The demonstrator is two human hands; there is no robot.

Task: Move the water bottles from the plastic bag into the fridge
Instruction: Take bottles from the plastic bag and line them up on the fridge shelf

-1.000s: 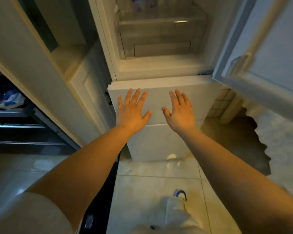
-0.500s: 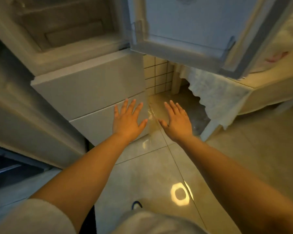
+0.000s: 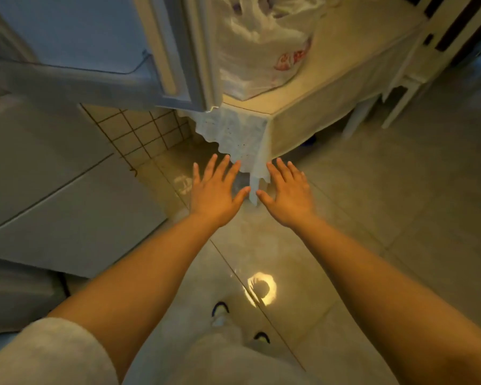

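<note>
A crumpled white plastic bag with red print sits on a table covered by a pale cloth, at the upper middle. What is inside the bag is hard to make out. The fridge's open door hangs at the upper left, its edge just in front of the bag. The fridge's lower drawers fill the left side. My left hand and my right hand are both held out flat, palms down, fingers spread, holding nothing, below the table's corner.
A lace-edged cloth corner hangs down just beyond my fingertips. White chair legs stand at the right. Tiled wall shows between fridge and table. A light's reflection shines on the tiled floor near my feet.
The view has swung right, from the open fridge interior to the table and bag. Both hands stay out flat and empty, now below the table corner instead of before the fridge drawers.
</note>
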